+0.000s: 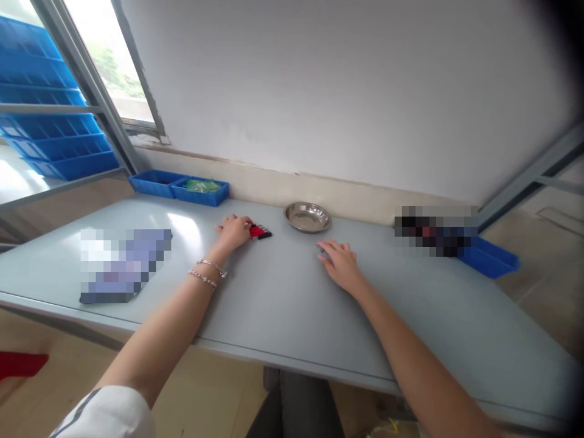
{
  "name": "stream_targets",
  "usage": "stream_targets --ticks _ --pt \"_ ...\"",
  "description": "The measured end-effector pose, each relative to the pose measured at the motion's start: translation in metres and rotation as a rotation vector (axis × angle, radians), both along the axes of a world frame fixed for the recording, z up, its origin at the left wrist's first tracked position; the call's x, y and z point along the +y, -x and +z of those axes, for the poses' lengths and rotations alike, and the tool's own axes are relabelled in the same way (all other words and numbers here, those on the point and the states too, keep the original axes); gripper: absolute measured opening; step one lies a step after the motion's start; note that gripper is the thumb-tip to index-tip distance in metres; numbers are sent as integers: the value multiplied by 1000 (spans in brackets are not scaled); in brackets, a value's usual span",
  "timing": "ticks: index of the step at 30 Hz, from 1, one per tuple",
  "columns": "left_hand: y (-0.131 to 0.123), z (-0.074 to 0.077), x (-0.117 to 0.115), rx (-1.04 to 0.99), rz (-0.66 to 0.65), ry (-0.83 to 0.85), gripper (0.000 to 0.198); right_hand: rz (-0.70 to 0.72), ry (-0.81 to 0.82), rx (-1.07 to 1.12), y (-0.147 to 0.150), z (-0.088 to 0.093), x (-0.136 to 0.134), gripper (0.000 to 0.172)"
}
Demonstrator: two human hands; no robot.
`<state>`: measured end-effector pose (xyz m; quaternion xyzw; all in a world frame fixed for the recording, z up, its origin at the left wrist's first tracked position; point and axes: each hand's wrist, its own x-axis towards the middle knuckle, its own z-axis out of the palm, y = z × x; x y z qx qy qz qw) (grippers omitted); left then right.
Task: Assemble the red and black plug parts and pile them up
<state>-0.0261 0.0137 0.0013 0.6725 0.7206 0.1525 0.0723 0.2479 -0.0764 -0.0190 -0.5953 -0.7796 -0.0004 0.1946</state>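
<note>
My left hand [235,232] rests at the left end of several red and black pen-like pieces [261,232] lying side by side on the grey table [283,292]. Its fingertips touch or cover their ends; whether it grips one is hidden. To the right, my right hand [340,260] is closed in a pinch on a small grey object [325,253], mostly covered by the fingers. Between and beyond the hands sits a round, shallow metal dish [307,218], close to the wall.
Two blue bins [201,191] stand at the back left, one holding green packets. A blurred-out flat item [132,264] lies at the left. Another blue bin [490,257] is at the right edge, beside a pixelated dark item [433,234]. Stacked blue bins [59,128] fill the shelf at far left.
</note>
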Motion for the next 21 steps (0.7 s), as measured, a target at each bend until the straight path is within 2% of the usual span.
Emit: stream_targets --ticks 9,16,21 --pt "-4 5 -2 10 -14 -83 31 27 8 43 0 -3 1 31" --pt "-19 9 -10 111 -247 -93 27 29 -36 121 -3 -3 4 23" --pt "-25 7 -13 184 -303 -101 25 37 -57 145 -5 -4 7 20"
